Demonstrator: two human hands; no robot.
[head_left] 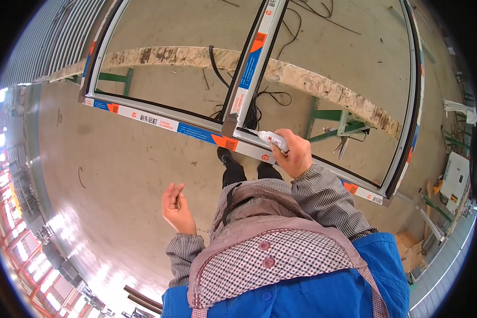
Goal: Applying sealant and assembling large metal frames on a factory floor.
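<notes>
My right hand is closed round a small white squeeze bottle with a narrow nozzle. The bottle is tilted, its tip at the inner corner where the middle bar meets the near rail of a large aluminium window frame. Black strips line the inside of the frame, and printed protective film in white, blue and orange covers its outer faces. My left hand hangs in the air to the left of my apron, well apart from the frame. Its fingers are loosely bent and apart, with nothing visible in them.
Under the frame runs a worn, padded support beam on green metal legs. Black cable lies coiled on the floor beneath the middle bar. A white cabinet and cardboard stand at right; long grey profiles lie at upper left.
</notes>
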